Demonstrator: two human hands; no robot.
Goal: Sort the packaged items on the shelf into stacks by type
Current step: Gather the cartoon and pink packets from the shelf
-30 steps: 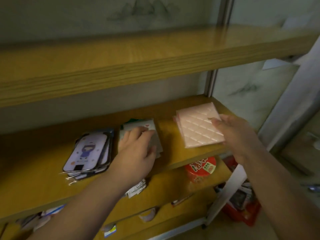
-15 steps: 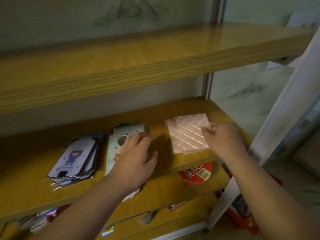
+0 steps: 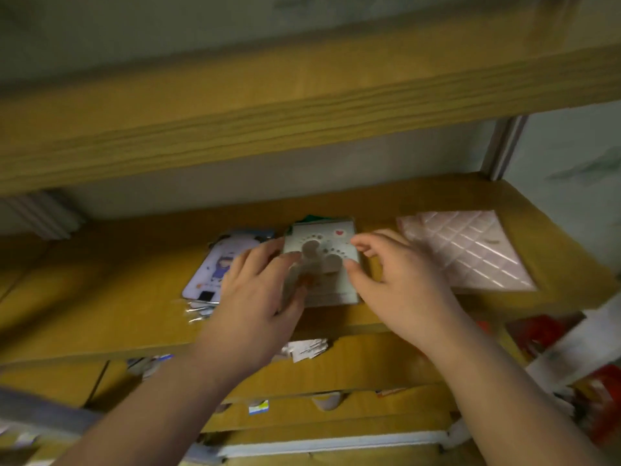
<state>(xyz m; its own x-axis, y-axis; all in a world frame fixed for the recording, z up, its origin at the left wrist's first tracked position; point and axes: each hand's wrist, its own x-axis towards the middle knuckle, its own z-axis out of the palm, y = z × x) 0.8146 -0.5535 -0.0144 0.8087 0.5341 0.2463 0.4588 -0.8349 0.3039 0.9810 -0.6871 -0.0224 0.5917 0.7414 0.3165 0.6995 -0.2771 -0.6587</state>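
Observation:
Three stacks lie on the middle wooden shelf (image 3: 100, 297). On the left is a stack of packets with a cartoon figure (image 3: 218, 264), in the centre a white stack with a paw print and a red heart (image 3: 322, 260), and on the right a pink quilted stack (image 3: 467, 250). My left hand (image 3: 258, 297) rests on the left side of the paw-print stack, fingers on its edge. My right hand (image 3: 400, 280) is at that stack's right edge, thumb and fingers spread against it. The pink stack lies free.
An upper shelf board (image 3: 302, 105) overhangs close above. White packets (image 3: 305, 348) poke out under the middle shelf's front edge. Red packaging (image 3: 544, 334) and other clutter sit at the lower right. A grey stack (image 3: 40, 213) stands at the back left.
My right hand has let go of the pink stack and moved left to the paw-print stack. The view has shifted left and closer; my left hand stays on the paw-print stack.

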